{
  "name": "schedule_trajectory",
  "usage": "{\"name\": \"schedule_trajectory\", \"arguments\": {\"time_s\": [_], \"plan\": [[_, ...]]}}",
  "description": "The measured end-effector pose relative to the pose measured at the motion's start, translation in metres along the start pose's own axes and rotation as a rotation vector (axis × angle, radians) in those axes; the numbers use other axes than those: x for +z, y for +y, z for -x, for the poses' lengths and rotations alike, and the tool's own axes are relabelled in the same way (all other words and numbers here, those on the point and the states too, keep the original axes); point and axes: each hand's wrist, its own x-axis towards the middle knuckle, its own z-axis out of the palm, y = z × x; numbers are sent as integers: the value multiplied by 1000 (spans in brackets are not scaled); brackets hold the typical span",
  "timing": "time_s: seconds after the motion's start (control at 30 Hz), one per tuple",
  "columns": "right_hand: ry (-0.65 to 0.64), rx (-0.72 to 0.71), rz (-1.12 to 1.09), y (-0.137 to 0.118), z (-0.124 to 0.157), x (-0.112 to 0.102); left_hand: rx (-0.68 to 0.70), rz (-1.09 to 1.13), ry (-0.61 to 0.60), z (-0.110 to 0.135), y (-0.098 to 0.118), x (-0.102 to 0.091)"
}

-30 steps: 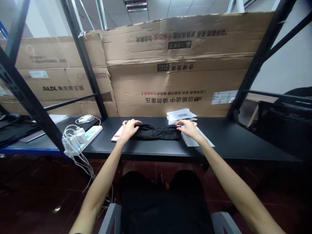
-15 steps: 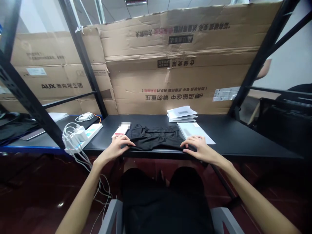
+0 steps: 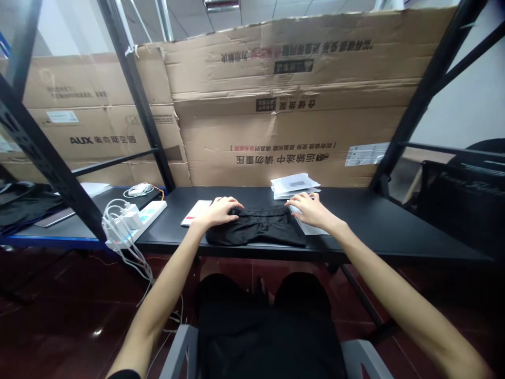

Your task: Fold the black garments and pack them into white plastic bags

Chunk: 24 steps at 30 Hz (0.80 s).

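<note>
A folded black cloth garment (image 3: 256,231) lies wrinkled along the front edge of the black table. Over its far left corner is my left hand (image 3: 221,211), fingers stretched to the right and thumb apart. My right hand (image 3: 310,209) is at the far right corner, its fingers reaching left with the thumb below them. Both hands look open; whether the fingertips press on the cloth is hard to tell. A white card or phone-like thing with a red mark (image 3: 193,213) lies beside my left hand. White paper (image 3: 313,228) is partly covered by my right hand and forearm.
Folded white papers (image 3: 294,184) lie further back. To the left, a white power strip (image 3: 148,218) with chargers and hanging cables sits beside a dark metal post (image 3: 136,100). A cardboard sheet (image 3: 295,126) stands behind the black table (image 3: 394,226).
Both hands have left the garment's near corners and moved away from me to its far corners. The garment's near edge now shows uncovered.
</note>
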Motion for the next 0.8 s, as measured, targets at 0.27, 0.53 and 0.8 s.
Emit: {"name": "schedule_trajectory", "arguments": {"time_s": [0.27,0.53,0.8], "plan": [[-67,-45,5,3,-21,11,-34,4,-34,-31,-7,32],[56,293,-257,5,-41,17,-246,28,156,-52,-15,27],[161,477,-244,-14,-68,25,-418,-18,226,-87,-2,36]]}}
